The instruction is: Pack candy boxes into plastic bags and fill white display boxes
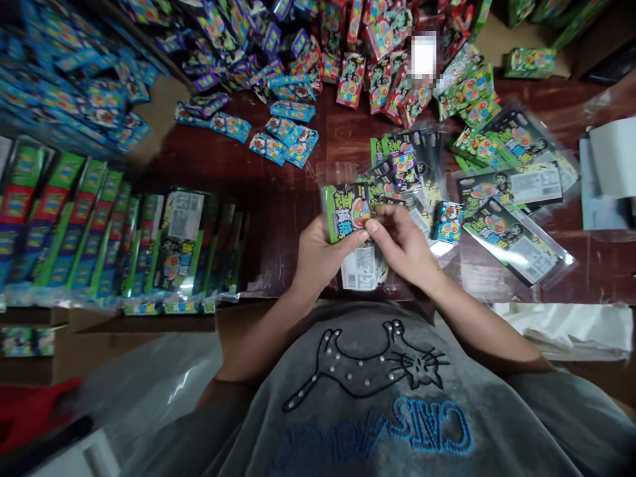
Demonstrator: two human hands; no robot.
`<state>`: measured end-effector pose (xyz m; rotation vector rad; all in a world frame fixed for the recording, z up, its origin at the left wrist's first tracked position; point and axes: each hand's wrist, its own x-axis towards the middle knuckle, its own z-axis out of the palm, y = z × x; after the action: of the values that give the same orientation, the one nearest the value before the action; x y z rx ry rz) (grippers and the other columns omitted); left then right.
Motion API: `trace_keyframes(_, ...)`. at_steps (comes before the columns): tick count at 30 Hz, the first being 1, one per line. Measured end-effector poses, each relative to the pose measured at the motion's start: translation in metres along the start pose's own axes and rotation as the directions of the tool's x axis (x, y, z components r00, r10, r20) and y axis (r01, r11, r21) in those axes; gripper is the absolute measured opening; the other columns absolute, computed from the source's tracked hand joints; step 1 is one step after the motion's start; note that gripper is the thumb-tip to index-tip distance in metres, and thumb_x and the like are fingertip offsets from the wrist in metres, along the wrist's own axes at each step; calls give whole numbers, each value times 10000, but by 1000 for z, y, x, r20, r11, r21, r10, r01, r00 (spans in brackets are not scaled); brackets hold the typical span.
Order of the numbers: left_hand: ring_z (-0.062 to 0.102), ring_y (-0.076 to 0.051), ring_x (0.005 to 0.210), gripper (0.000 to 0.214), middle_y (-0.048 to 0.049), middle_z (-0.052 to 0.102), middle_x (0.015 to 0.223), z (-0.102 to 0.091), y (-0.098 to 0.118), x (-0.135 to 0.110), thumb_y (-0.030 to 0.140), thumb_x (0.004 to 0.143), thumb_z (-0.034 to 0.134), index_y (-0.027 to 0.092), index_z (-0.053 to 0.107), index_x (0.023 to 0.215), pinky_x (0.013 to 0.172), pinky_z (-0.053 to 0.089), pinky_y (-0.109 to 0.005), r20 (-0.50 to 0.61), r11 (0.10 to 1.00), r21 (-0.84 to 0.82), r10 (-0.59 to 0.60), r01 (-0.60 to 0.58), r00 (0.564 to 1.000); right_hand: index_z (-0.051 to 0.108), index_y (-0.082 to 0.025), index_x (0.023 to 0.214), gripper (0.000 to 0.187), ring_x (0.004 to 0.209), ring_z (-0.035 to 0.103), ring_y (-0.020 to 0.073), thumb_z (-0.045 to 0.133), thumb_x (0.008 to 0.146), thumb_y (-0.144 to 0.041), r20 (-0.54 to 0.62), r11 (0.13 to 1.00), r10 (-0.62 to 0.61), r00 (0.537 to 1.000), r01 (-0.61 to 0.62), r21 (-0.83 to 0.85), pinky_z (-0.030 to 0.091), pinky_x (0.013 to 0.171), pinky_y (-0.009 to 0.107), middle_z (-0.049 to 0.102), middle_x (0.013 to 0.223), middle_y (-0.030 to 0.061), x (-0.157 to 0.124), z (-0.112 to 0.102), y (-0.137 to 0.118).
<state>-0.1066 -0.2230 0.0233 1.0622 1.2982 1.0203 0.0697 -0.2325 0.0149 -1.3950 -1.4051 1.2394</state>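
Close in front of my body, my left hand (322, 255) grips a clear plastic sleeve with a green and black printed card (344, 205) in it. My right hand (403, 242) meets it at the right edge, thumb and fingers pinched together by the left thumb. The lower part of the packet, with a white label (358, 268), shows beneath my hands. Just beyond lie a small purple candy box (406, 171) and a small blue candy box (448, 222), resting on more flat printed packets (432, 162). What exactly the right fingertips pinch is partly hidden.
Loose blue boxes (298, 142), purple boxes (233, 40) and red boxes (350, 81) are heaped along the back. Green boxes (477, 106) lie right of them. Filled packets (89, 218) stand in a row at left. More flat sleeves (517, 242) and white paper (613, 159) are at right.
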Motion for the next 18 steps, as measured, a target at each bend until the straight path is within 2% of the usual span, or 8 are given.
trace_keyframes(2,793,-214,979,542,-43,836,1137,1,-3,1,533,774,952,226,726,1159,874,664,-359,15,999,32,39,-39,999,617,-243,1052,552,839,666,193,546,1019,-789,3,999,-3,1000,3,-40,572,801,365,718,922,30,4,0,-2)
trace_keyframes(4,788,-219,987,546,-55,825,1137,0,-6,0,577,813,922,224,691,1159,873,652,-353,-1,990,121,77,-76,997,568,-263,959,550,764,606,182,511,1022,-807,-69,997,-36,997,31,-68,531,739,349,657,828,3,6,4,-3)
trace_keyframes(8,781,-233,1089,564,-98,792,1220,-1,-16,-3,676,955,759,227,593,1253,958,627,-372,-103,948,273,197,-163,975,548,-273,1010,512,797,651,207,412,1076,-762,-173,980,-134,976,105,-170,525,764,369,697,885,38,7,24,2)
trace_keyframes(10,760,-240,1207,598,-127,755,1344,0,-24,-5,687,1021,663,237,518,1388,1045,605,-394,-134,930,306,253,-203,958,564,-271,1036,546,809,681,228,332,1092,-761,-153,963,-135,979,93,-253,521,759,380,713,895,59,10,33,5)
trace_keyframes(12,741,-244,1267,610,-142,721,1417,-4,-32,-5,683,1064,590,247,460,1472,1095,587,-414,-154,911,350,287,-219,945,586,-260,1089,602,812,704,246,284,1090,-781,-95,954,-98,991,66,-294,538,748,393,732,923,77,13,31,8)
trace_keyframes(14,734,-250,1270,579,-147,712,1421,-16,-39,-1,674,1096,524,242,469,1479,1111,581,-436,-167,891,405,293,-205,941,599,-237,1216,623,896,743,265,330,1084,-783,12,948,-113,993,112,-298,593,808,419,767,1049,111,14,10,11)
trace_keyframes(16,732,-259,1253,589,-159,707,1407,-35,-43,4,669,1108,494,232,475,1502,1110,582,-463,-164,870,459,284,-182,945,563,-210,1415,665,1176,742,310,467,1061,-765,105,904,-214,971,238,-354,610,1012,486,741,1332,181,11,-32,13)
trace_keyframes(18,686,-294,1326,695,-196,643,1485,-55,-42,10,674,1078,560,227,420,1592,1125,568,-505,-181,805,562,341,-188,923,476,-184,1591,823,1536,532,393,600,1009,-753,150,770,-304,941,335,-543,457,1259,607,538,1651,253,7,-86,16)
